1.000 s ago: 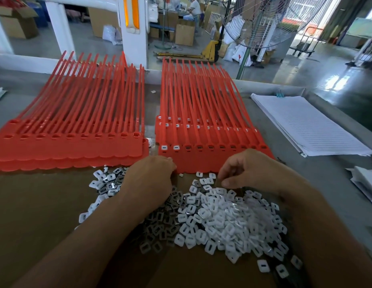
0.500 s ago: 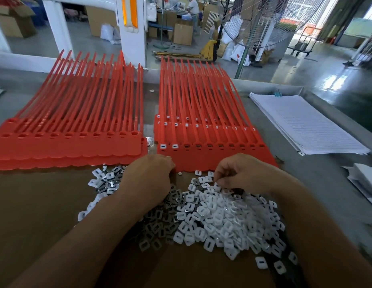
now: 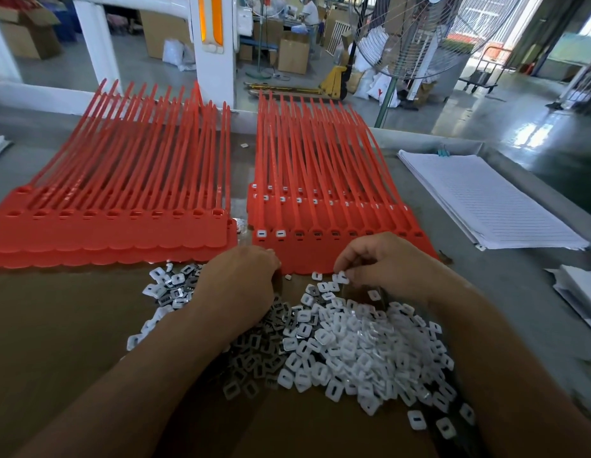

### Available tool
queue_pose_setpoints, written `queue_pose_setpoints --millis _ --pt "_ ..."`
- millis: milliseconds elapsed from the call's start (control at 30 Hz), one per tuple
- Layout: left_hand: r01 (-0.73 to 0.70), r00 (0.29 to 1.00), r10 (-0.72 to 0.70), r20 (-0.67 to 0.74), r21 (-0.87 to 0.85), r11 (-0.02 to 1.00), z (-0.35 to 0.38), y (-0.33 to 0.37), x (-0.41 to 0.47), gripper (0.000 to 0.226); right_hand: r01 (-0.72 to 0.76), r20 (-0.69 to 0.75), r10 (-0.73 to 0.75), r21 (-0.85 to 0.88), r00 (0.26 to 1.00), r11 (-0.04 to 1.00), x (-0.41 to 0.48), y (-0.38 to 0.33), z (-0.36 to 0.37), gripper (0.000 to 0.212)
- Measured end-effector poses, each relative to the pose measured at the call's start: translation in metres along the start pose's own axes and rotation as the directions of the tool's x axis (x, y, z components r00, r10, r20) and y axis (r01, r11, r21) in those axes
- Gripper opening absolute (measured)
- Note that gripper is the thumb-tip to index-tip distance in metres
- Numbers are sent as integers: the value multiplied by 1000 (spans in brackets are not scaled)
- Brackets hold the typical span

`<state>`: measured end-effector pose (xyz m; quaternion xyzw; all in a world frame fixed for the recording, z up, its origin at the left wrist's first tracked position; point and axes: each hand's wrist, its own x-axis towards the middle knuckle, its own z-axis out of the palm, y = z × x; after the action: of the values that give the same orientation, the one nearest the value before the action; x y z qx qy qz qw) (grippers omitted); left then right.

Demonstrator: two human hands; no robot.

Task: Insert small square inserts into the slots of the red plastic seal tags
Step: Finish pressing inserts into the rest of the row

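Red plastic seal tags (image 3: 307,256) in two glossy ribbed sheets across the table (image 3: 502,285), white square inserts (image 3: 353,345) heaped on brown cardboard (image 3: 56,325) just before their scalloped edge, right hand (image 3: 393,262) pinching one insert (image 3: 341,278), left hand (image 3: 238,282) curled, grasp hidden

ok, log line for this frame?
right hand pinches insert at pile edge | left hand at tags, grip hidden | two front slots filled

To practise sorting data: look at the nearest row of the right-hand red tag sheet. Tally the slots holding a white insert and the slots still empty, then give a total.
Slots with a white insert: 2
Empty slots: 8
Total: 10
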<state>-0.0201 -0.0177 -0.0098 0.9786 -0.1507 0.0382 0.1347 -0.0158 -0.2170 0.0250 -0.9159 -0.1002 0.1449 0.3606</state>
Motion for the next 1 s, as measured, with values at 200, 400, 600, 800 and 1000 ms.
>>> queue_pose_setpoints --millis 200,400,600,800,1000 --pt "-18 1000 18 2 12 1000 0 -1 -1 36 85 -166 -100 -95 981 992 23 -13 3 20" --pt "-34 999 34 -26 18 999 0 -2 -3 35 95 -285 -123 -112 950 989 61 -17 18 17" --pt "-51 998 51 -19 40 998 0 -2 -2 35 58 -293 -109 -176 950 983 78 -13 31 11" --pt "-53 998 54 -14 63 997 1 -3 -2 34 46 -265 -129 -298 956 954 81 -14 33 11" --pt "-58 998 60 -28 62 996 2 -3 -2 34 25 -290 -103 -260 952 965 82 -14 34 11"
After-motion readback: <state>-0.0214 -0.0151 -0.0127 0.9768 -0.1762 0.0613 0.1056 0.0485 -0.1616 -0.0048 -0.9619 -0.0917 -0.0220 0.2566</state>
